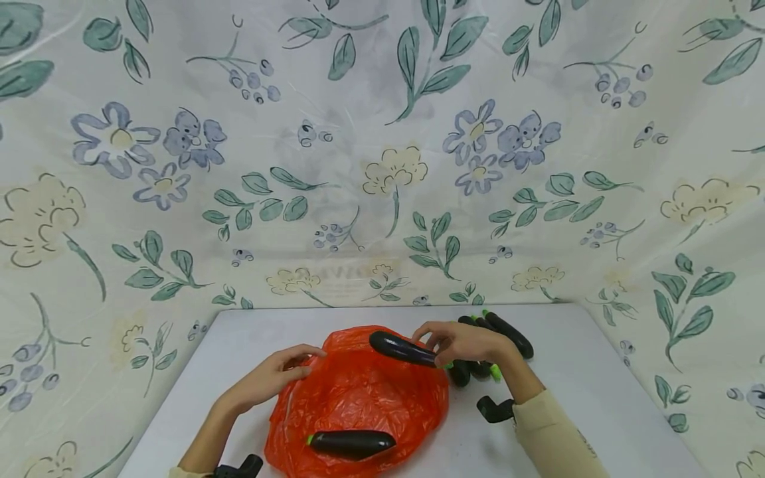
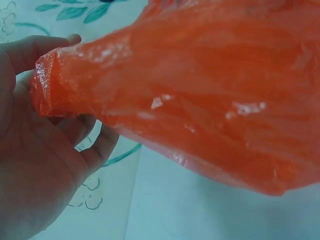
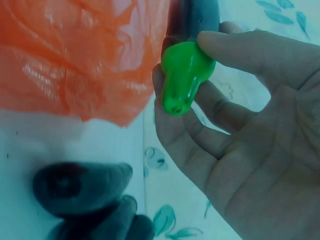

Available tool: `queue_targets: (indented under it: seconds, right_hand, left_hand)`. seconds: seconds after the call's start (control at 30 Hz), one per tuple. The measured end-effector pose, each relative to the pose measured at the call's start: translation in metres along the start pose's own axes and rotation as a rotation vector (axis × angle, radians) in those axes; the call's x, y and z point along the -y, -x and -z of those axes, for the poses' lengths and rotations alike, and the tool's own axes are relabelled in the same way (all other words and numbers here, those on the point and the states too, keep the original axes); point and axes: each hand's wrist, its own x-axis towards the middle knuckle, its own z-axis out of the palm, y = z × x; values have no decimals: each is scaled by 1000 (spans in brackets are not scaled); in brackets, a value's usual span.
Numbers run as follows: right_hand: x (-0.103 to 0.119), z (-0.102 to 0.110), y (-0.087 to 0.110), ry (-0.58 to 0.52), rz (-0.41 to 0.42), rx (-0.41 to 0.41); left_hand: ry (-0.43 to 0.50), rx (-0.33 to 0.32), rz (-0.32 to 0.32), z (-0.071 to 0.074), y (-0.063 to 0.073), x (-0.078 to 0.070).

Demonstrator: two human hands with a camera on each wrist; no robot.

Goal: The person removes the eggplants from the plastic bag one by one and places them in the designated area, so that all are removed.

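A red plastic bag (image 1: 364, 398) lies spread on the table, with one dark eggplant (image 1: 352, 443) resting on it near the front. My left hand (image 1: 275, 377) holds the bag's left edge; in the left wrist view, the folded plastic (image 2: 42, 85) sits between thumb and fingers. Over the bag's far right side, my right hand (image 1: 469, 344) grips a second eggplant (image 1: 397, 346) by its stem end, its body pointing left. The right wrist view shows thumb and fingers around its bright green cap (image 3: 187, 65).
Several more eggplants (image 1: 508, 332) lie in a group right of the bag, partly behind my right hand. The white table (image 1: 251, 328) meets a flower-patterned cloth (image 1: 358, 265) at its back and sides. A black device (image 1: 495, 409) is strapped at each wrist.
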Motion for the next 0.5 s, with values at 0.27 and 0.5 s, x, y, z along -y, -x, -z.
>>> queue_targets:
  seconds: [0.27,0.5]
  right_hand:
    - [-16,16,14,-26,-5,-77]
    - [-39,27,25,-43,24,-147]
  left_hand:
    - [-4,-7,4,-1,-1,-1]
    - [-6,-4,1,-1,-1,-1]
